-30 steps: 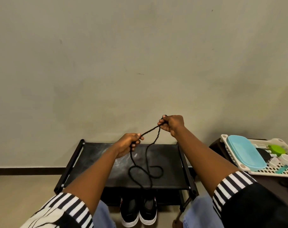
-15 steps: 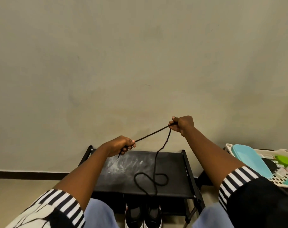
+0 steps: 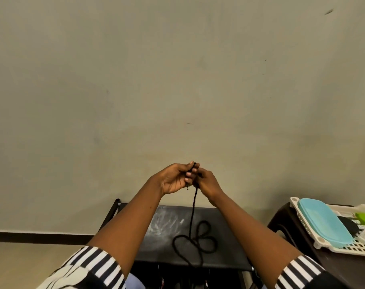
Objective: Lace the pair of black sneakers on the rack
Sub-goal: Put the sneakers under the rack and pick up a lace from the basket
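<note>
A black shoelace (image 3: 193,213) hangs from both hands down to the black rack (image 3: 167,228), where its lower part lies in loose loops. My left hand (image 3: 176,178) and my right hand (image 3: 207,183) are raised together above the rack, fingertips meeting, each pinching the lace at its top end. A short tip of lace sticks out under my left fingers. The black sneakers on the lower shelf are almost hidden; only slivers show at the bottom edge (image 3: 195,285).
A plain wall fills the background. At the right, a dark table (image 3: 286,224) carries a white basket (image 3: 323,245) with a light blue lid (image 3: 323,222) and small green and white items. My striped sleeves frame the bottom corners.
My hands, spread apart with the lace stretched between them, have come together and risen. The lace now hangs straight down from one point. The view has tilted upward.
</note>
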